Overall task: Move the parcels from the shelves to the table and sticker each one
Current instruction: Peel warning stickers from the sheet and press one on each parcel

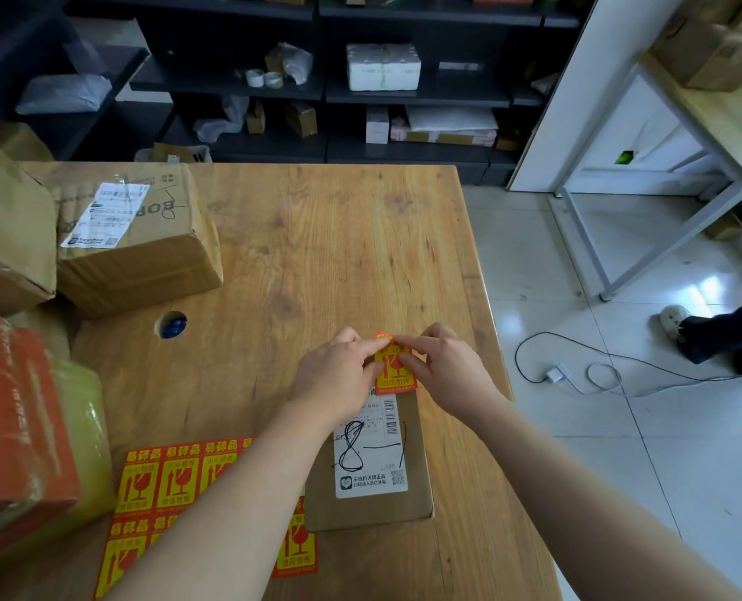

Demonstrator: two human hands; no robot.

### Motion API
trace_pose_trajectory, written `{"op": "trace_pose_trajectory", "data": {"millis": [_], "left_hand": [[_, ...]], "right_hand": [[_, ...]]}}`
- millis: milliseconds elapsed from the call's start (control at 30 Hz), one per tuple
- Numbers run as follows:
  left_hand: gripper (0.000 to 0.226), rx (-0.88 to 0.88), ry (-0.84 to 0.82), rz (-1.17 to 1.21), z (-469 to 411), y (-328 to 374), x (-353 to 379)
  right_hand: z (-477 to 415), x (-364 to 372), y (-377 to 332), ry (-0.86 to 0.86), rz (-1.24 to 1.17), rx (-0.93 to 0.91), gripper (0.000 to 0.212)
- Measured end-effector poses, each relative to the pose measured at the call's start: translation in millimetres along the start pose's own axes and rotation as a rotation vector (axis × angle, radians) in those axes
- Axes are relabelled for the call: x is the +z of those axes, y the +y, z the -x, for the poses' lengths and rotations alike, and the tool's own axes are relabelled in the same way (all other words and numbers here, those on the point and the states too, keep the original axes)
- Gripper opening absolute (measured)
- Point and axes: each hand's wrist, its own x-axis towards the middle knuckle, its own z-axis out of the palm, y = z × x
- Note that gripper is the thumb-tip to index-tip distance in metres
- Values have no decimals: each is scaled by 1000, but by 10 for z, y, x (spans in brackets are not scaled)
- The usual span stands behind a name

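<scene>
A small parcel (373,479) lies flat at lower centre on the worktop (338,253), close to its right edge. Over the parcel's far end, the left hand (338,375) and right hand (445,370) meet, the fingers of both pinching the top of a red-and-yellow sticker (397,370). Bare wood stretches beyond them. Boxes (143,249) crowd the left edge, and the sticker sheet (165,483) lies at lower left.

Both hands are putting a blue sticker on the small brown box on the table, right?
No, the sticker is red and yellow, not blue. The head view shows the left hand and right hand pinching it onto the small brown box on the table.
</scene>
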Motion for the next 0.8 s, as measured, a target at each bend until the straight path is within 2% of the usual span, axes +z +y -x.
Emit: {"op": "trace_pose_trajectory", "data": {"millis": [167,433,633,800], "left_hand": [[38,-26,-64,-24,-63,4,-79],[32,-52,82,127,-69,-33,-50],[11,-133,141,222,-107,-78,-40],[28,-39,106,114,-100,-64,-37]], "right_hand": [[-41,-31,10,-72,25,32,35],[-37,-75,-12,-12,-8,-37,37],[-47,-50,-26,0,-15,-52,36],[-66,-29,-7,-26,2,-59,33]]}}
